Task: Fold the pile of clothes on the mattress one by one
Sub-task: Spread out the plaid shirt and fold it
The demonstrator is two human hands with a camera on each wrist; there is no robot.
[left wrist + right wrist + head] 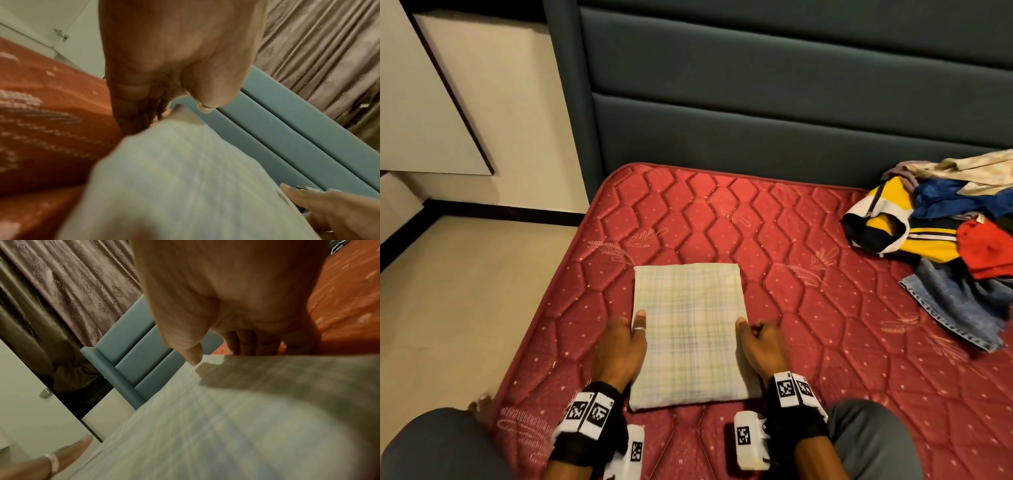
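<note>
A folded pale plaid cloth (pixel 688 329) lies flat on the red quilted mattress (pixel 808 274), right in front of me. My left hand (pixel 631 320) holds its left edge, with the ringed thumb on top and the fingers tucked down along the side (pixel 133 116). My right hand (pixel 751 329) grips the right edge, thumb on top and fingers curled beside it (pixel 257 344). The cloth (pixel 174 178) fills the lower part of both wrist views (pixel 226 426). A pile of unfolded clothes (pixel 941 233) sits at the far right of the mattress.
A dark teal padded headboard (pixel 756 102) stands behind the mattress. The mattress's left edge drops to a beige floor (pixel 448 291), with a white cabinet (pixel 448 102) beyond. Brown patterned curtains (pixel 318 56) hang past the headboard. My knees frame the near edge.
</note>
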